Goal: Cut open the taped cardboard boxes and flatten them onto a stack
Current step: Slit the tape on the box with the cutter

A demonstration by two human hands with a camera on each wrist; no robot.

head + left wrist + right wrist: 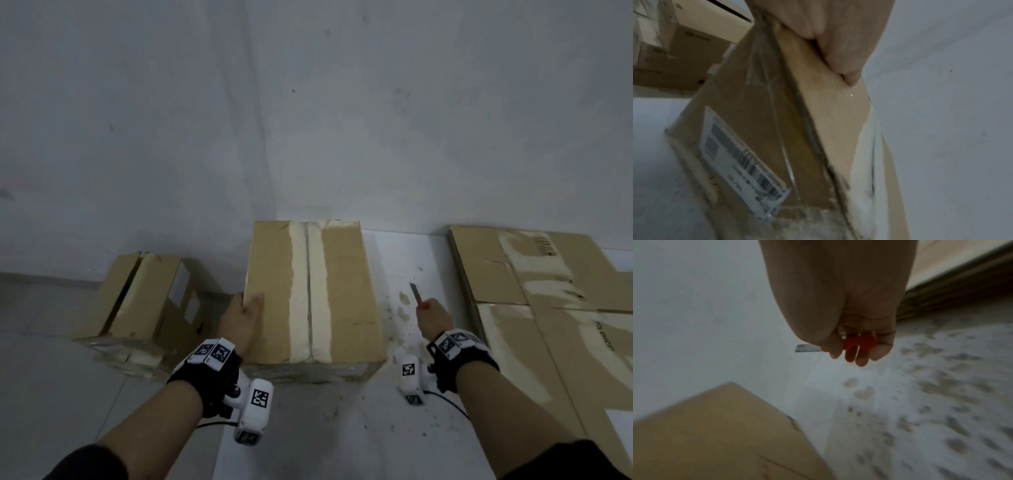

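Note:
A closed cardboard box stands on the floor against the wall, a pale tape strip running down the middle of its top. My left hand grips the box's upper left edge, thumb on top; the left wrist view shows the thumb on that edge and a barcode label on the side. My right hand hovers right of the box, apart from it, holding a red-handled utility knife with its blade out. The right wrist view shows the fingers curled round the red handle.
A smaller, partly opened box sits to the left against the wall. Flattened cardboard sheets lie stacked on the right. The floor between box and stack is speckled with scraps and stains. The wall stands close behind.

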